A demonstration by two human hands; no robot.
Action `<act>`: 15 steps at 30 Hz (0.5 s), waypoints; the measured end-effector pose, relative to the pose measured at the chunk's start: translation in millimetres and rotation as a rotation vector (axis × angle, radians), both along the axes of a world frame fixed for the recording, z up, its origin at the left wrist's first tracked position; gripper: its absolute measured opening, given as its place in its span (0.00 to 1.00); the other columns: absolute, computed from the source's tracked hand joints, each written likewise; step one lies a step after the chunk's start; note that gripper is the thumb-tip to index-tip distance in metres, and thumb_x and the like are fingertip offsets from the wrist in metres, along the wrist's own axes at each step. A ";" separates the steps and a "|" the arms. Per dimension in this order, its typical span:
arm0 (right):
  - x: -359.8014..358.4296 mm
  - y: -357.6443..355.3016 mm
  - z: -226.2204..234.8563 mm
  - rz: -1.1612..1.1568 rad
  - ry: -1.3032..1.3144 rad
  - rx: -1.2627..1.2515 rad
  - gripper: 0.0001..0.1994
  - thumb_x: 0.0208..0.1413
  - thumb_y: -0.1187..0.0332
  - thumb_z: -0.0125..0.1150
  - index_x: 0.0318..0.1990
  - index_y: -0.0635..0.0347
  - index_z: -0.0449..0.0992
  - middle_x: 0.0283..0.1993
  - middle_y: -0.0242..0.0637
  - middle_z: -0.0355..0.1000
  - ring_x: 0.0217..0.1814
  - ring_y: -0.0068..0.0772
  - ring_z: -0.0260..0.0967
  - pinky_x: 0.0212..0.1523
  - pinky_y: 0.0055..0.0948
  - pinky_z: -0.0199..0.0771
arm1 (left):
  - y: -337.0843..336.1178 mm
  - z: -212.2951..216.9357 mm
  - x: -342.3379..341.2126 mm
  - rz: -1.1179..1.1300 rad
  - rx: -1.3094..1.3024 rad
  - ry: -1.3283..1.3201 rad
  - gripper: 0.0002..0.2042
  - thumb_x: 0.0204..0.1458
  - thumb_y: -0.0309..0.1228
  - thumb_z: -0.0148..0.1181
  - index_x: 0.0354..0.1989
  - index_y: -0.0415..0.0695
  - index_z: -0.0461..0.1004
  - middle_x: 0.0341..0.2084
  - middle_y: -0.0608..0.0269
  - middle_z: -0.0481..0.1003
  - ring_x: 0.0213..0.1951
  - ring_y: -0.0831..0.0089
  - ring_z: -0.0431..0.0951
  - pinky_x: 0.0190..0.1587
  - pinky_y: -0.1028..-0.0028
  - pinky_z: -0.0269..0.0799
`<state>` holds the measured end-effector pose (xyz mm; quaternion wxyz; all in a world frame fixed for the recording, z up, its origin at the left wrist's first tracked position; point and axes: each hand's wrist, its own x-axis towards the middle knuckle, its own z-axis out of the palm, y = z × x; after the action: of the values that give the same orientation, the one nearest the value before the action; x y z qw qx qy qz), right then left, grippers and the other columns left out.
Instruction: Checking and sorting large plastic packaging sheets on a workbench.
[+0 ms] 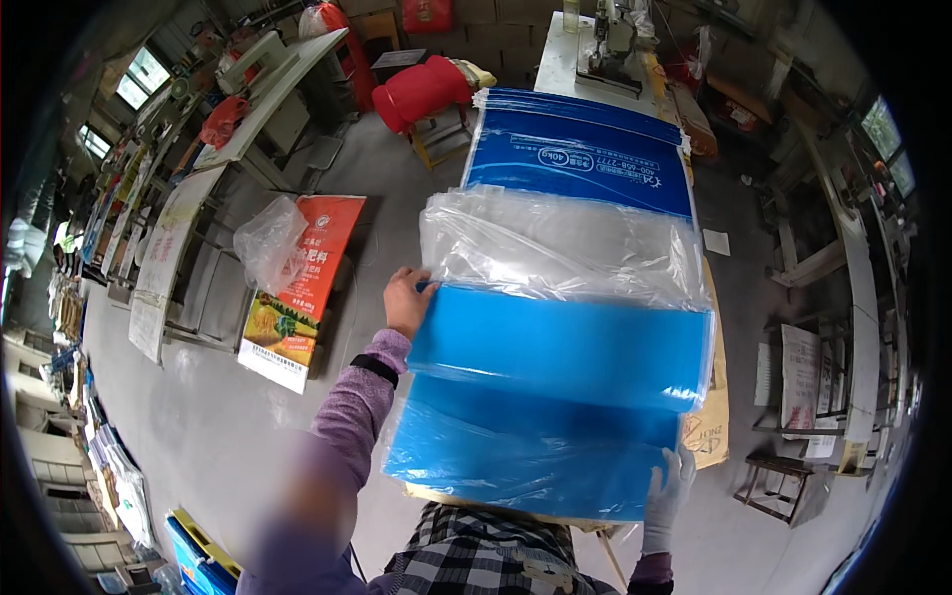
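Observation:
A stack of blue plastic sacks (555, 347) lies along a long table in front of me. Across its middle rests a crumpled clear plastic liner (560, 248). My bare left hand (407, 299), in a purple sleeve, grips the left edge of the top blue sack where it meets the liner. At the sack's near right corner (635, 476), my right hand (669, 488) in a white glove holds on. The top sack's near half is folded or lifted over the pile. The far sacks (585, 144) show white print.
Left on the floor stands a pile of orange printed sacks (297, 297) with a clear bag (268, 243) on top. A sewing machine (615, 45) sits at the table's far end, a red-cushioned stool (426, 94) beside it. Tables line the left, wooden benches (783, 486) the right.

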<state>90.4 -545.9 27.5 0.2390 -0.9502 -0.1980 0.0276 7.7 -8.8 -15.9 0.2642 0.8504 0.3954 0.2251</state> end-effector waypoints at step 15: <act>-51.6 114.4 28.8 -0.118 0.766 0.841 0.19 0.58 0.69 0.56 0.56 0.63 0.68 0.58 0.44 0.67 0.60 0.40 0.64 0.60 0.34 0.65 | -28.4 76.7 -57.0 -0.710 -0.697 -0.109 0.16 0.44 0.15 0.61 0.16 0.44 0.59 0.20 0.68 0.71 0.26 0.84 0.69 0.32 0.78 0.68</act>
<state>38.8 -431.5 56.4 0.6523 -0.7050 -0.0378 0.2758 -49.4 -37.2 60.7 0.6132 0.7807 0.1188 0.0202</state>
